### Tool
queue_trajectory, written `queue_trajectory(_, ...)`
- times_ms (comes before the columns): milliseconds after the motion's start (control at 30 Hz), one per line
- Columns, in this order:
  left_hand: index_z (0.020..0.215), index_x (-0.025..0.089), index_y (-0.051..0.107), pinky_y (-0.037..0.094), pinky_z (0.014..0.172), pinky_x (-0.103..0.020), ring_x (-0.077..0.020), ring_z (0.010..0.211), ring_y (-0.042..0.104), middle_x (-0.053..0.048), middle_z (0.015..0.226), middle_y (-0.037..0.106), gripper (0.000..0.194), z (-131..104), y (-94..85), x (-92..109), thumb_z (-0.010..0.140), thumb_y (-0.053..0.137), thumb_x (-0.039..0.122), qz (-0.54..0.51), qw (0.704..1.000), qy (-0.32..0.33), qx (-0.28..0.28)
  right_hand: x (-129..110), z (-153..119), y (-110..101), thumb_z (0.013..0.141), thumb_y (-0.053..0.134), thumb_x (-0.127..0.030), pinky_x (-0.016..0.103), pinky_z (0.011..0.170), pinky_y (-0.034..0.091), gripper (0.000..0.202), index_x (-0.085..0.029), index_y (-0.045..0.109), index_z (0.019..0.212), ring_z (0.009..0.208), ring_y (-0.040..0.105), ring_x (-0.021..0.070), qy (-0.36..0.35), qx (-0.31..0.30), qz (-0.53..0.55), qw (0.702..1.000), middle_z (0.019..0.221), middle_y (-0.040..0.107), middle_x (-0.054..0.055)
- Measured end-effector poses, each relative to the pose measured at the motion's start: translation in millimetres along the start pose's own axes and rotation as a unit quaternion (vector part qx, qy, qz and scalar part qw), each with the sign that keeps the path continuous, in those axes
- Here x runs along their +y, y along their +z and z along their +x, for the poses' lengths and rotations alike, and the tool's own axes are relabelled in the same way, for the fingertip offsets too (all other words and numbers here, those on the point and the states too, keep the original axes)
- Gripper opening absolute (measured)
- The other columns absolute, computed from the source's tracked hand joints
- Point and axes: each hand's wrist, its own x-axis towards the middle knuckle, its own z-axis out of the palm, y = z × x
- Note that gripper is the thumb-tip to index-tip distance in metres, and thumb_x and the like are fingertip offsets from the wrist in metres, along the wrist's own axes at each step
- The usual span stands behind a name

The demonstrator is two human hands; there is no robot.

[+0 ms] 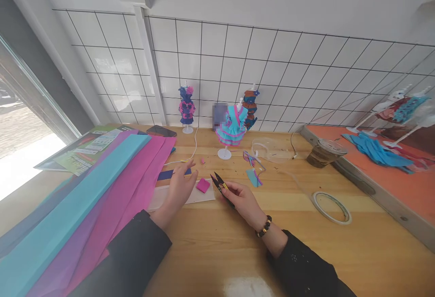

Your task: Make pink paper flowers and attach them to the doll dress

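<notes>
My right hand (242, 199) is wrapped round small black thread snips (220, 187), whose two blades stand apart and point up and left. Just left of the blade tips lies a folded magenta paper square (203, 185), partly on a white strip (200, 194). My left hand (181, 184) hovers over the left part of that strip, its fingers apart and nothing in them. Behind it, a dark blue strip (165, 175) is partly hidden by the hand.
Long blue, purple and pink paper sheets (132, 165) cover the left side. Small dress stands, one turquoise and pink (233, 127), line the back. To the right are a tape roll (331, 207), a plastic cup (326, 152) and an orange board (401, 174).
</notes>
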Motion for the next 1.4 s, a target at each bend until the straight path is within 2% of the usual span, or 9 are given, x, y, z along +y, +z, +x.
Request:
queue_trajectory(133, 0.096, 0.021, 0.062, 0.037, 0.096, -0.036, -0.0197, 0.108, 0.051, -0.006, 0.107, 0.062, 0.023, -8, 3.7, 10, 0.082, 0.05, 0.034, -0.061, 0.993, 0.065, -0.081, -2, -1, 1, 0.074, 0.06, -0.042, 0.025, 0.065, 0.041, 0.038, -0.016, 0.068, 0.1, 0.068, 0.051, 0.0131, -0.021, -0.021, -0.04, 0.999, 0.076, 0.062, 0.003)
queue_trajectory(367, 0.078, 0.017, 0.057, 0.049, 0.067, -0.029, -0.0165, 0.08, 0.059, -0.006, 0.089, 0.059, 0.018, -14, 6.5, 16, 0.079, 0.053, 0.034, -0.182, 0.969, -0.015, -0.165, -10, -4, 1, 0.078, 0.055, -0.043, 0.023, 0.06, 0.038, 0.037, -0.017, 0.069, 0.1, 0.065, 0.045, 0.0127, -0.049, -0.041, -0.11, 0.992, 0.067, 0.057, 0.001)
queue_trajectory(467, 0.075, 0.017, 0.055, 0.048, 0.067, -0.028, -0.0153, 0.077, 0.058, -0.004, 0.084, 0.059, 0.02, -13, 5.6, 18, 0.08, 0.051, 0.035, -0.204, 0.962, -0.036, -0.181, -12, -6, 2, 0.079, 0.054, -0.044, 0.023, 0.058, 0.036, 0.037, -0.019, 0.069, 0.101, 0.064, 0.042, 0.0123, -0.054, -0.053, -0.113, 0.991, 0.065, 0.054, 0.0)
queue_trajectory(700, 0.073, 0.018, 0.053, 0.043, 0.08, -0.029, -0.0163, 0.082, 0.056, -0.002, 0.079, 0.059, 0.018, -7, -1.5, 16, 0.08, 0.046, 0.034, -0.176, 0.98, -0.086, -0.034, -16, -9, 4, 0.078, 0.055, -0.045, 0.022, 0.054, 0.032, 0.038, -0.017, 0.069, 0.101, 0.057, 0.038, 0.0097, -0.028, -0.073, -0.082, 0.994, 0.058, 0.048, -0.002)
queue_trajectory(933, 0.062, 0.02, 0.051, 0.04, 0.071, -0.028, -0.0173, 0.077, 0.053, -0.001, 0.072, 0.057, 0.029, -2, -4.2, 3, 0.083, 0.035, 0.032, -0.091, 0.99, -0.098, 0.041, -13, -4, 0, 0.071, 0.063, -0.045, 0.019, 0.048, 0.035, 0.035, -0.015, 0.065, 0.09, 0.053, 0.044, 0.0074, 0.047, 0.029, 0.049, 0.997, 0.063, 0.053, -0.002)
queue_trajectory(1133, 0.056, 0.019, 0.051, 0.035, 0.056, -0.027, -0.0154, 0.059, 0.051, 0.001, 0.056, 0.053, 0.036, 0, -7.3, 0, 0.075, 0.051, 0.049, -0.038, 0.991, -0.128, 0.019, -18, -4, -3, 0.069, 0.06, -0.054, 0.017, 0.034, 0.019, 0.039, -0.016, 0.051, 0.076, 0.036, 0.033, 0.0024, 0.086, 0.07, 0.124, 0.986, 0.061, 0.052, -0.004)
queue_trajectory(1200, 0.076, 0.018, 0.06, 0.04, 0.064, -0.027, -0.0168, 0.068, 0.057, 0.0, 0.067, 0.061, 0.027, 0, -6.7, 1, 0.07, 0.059, 0.045, -0.063, 0.992, -0.109, 0.01, -19, -4, -2, 0.07, 0.059, -0.054, 0.017, 0.034, 0.016, 0.039, -0.016, 0.05, 0.078, 0.035, 0.029, 0.002, 0.076, 0.052, 0.118, 0.989, 0.056, 0.045, -0.006)
queue_trajectory(1300, 0.099, 0.018, 0.056, 0.042, 0.067, -0.028, -0.0172, 0.073, 0.061, -0.002, 0.076, 0.066, 0.039, 0, -5.9, 2, 0.068, 0.063, 0.041, -0.091, 0.99, -0.102, 0.019, -19, -6, -1, 0.065, 0.066, -0.05, 0.018, 0.035, 0.014, 0.042, -0.017, 0.052, 0.085, 0.036, 0.021, 0.002, 0.061, 0.053, 0.078, 0.994, 0.052, 0.036, -0.01)
queue_trajectory(1400, 0.083, 0.017, 0.058, 0.041, 0.058, -0.026, -0.0156, 0.06, 0.058, -0.001, 0.061, 0.062, 0.034, 0, -6.8, 1, 0.072, 0.057, 0.049, -0.082, 0.989, -0.118, 0.026, -18, -7, 0, 0.061, 0.07, -0.048, 0.019, 0.036, 0.013, 0.04, -0.017, 0.052, 0.08, 0.04, 0.02, 0.0029, 0.059, 0.064, 0.034, 0.996, 0.052, 0.033, -0.009)
